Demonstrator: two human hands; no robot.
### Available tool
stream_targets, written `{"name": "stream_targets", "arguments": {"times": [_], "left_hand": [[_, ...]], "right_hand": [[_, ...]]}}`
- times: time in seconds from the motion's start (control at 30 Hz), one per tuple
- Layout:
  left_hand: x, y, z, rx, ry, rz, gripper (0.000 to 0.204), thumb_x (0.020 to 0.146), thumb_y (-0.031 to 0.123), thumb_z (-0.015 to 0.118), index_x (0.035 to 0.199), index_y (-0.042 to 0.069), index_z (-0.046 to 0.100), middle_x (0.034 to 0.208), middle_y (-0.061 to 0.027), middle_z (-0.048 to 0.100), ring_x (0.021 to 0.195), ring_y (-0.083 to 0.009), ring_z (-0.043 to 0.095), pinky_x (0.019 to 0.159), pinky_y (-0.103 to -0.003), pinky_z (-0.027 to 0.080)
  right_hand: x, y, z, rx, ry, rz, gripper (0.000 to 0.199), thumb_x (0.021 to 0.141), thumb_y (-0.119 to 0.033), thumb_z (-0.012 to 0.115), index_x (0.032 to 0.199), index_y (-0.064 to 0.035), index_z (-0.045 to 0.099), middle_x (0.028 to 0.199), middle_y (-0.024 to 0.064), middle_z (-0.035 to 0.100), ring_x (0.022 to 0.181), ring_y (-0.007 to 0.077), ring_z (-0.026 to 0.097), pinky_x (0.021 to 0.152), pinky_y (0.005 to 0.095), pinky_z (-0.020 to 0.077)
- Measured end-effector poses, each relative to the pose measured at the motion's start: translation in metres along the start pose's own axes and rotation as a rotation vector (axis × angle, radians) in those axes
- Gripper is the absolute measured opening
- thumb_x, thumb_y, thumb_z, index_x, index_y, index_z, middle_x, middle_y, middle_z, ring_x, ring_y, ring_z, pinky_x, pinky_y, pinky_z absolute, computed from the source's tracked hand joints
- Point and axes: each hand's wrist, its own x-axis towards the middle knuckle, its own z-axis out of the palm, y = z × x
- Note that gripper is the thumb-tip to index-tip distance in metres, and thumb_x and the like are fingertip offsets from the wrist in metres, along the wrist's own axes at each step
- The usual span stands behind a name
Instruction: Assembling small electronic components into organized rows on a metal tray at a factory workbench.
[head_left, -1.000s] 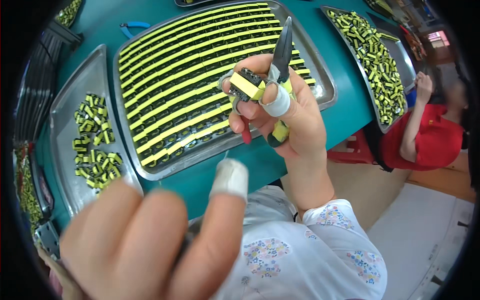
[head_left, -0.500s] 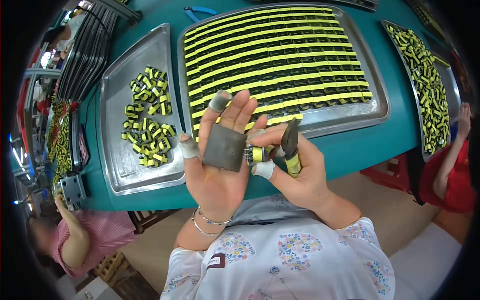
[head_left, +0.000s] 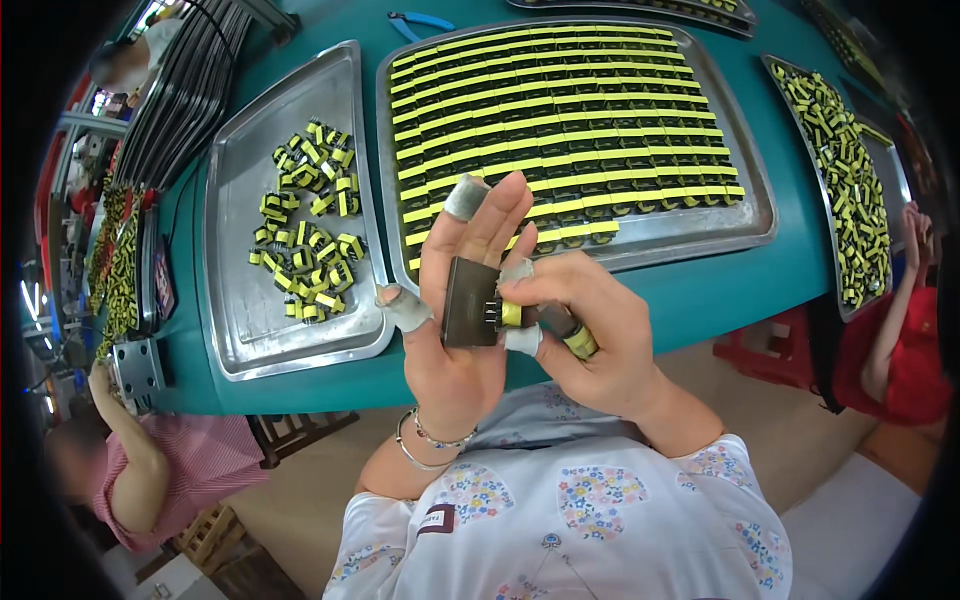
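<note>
A green worktable (head_left: 700,285) fills the ground beyond the fingers, with co-workers at the far left and far right. Ahead of the fingertips sits a metal tray (head_left: 745,215) bearing neat rows of yellow-and-black parts (head_left: 560,150); left of the left thumb, a second tray (head_left: 245,210) holds a loose pile (head_left: 310,265) of them. A third, heaped tray (head_left: 848,200) lies well off to the right of the right-hand fingers.

The left hand (head_left: 455,375) is turned palm up, its forefinger and middle finger fairly straight, with a dark flat block (head_left: 470,305) tilted against it; whether the fingers clamp the block or merely bear it, I cannot tell. The right hand (head_left: 605,330) pinches one component (head_left: 512,314) between thumb and forefinger, pins toward the block, while a hand tool (head_left: 578,340) sits tucked in behind that pinch.

The step in hand appears to be bringing those pins to the block's face; contact is unclear. The next move, I judge, calls for a steady left palm, a square pinch and the tool held out of the way.
</note>
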Motion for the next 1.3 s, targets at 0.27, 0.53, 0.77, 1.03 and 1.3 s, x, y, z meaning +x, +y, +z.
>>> {"name": "stream_targets", "arguments": {"times": [0.27,0.53,0.77,1.03,1.3], "left_hand": [[-0.007,0.001,-0.003,0.111,0.022,0.015,0.093,0.084,0.073,0.026,0.141,0.0,0.018,0.143,-0.0226,0.029,0.134,-0.0349,0.028,0.11,-0.044,0.021],[-0.012,0.0,-0.007,0.192,0.013,0.046,0.093,0.085,0.073,0.011,0.143,0.001,0.017,0.145,-0.0222,0.027,0.136,-0.0338,0.026,0.11,-0.045,0.018],[-0.017,-0.004,-0.014,0.189,-0.096,0.047,0.093,0.084,0.074,0.01,0.145,0.004,0.014,0.147,-0.0213,0.023,0.137,-0.0335,0.022,0.11,-0.047,0.018],[-0.015,-0.009,-0.009,0.255,-0.022,0.138,0.093,0.082,0.076,0.009,0.146,0.009,0.014,0.149,-0.0208,0.018,0.138,-0.0357,0.018,0.112,-0.048,0.011],[-0.021,0.001,-0.004,0.175,-0.047,-0.024,0.076,0.09,0.065,0.027,0.139,0.007,0.03,0.141,-0.0213,0.035,0.132,-0.0353,0.033,0.108,-0.046,0.026]], "right_hand": [[0.001,0.003,0.002,0.009,-0.044,-0.02,0.042,0.061,0.011,0.058,0.101,-0.0009,0.062,0.092,0.0101,0.06,0.075,0.0186,0.059,0.067,0.0276,0.0466],[0.004,-0.002,0.006,-0.036,-0.069,0.011,0.04,0.059,0.011,0.058,0.096,-0.002,0.063,0.09,0.0102,0.061,0.074,0.0194,0.06,0.067,0.0287,0.048],[-0.006,-0.002,0.011,0.017,0.012,0.082,0.035,0.062,0.008,0.063,0.096,-0.0012,0.062,0.089,0.0111,0.061,0.073,0.0202,0.06,0.067,0.0282,0.0478],[-0.003,0.003,0.003,-0.053,-0.01,-0.031,0.033,0.062,0.008,0.061,0.094,-0.0011,0.061,0.083,0.0103,0.058,0.069,0.0199,0.058,0.062,0.0282,0.0464],[-0.007,-0.004,0.005,-0.107,-0.018,-0.115,0.037,0.062,0.004,0.068,0.098,-0.0033,0.063,0.087,0.0088,0.061,0.08,0.0237,0.061,0.065,0.0317,0.0499]]}}
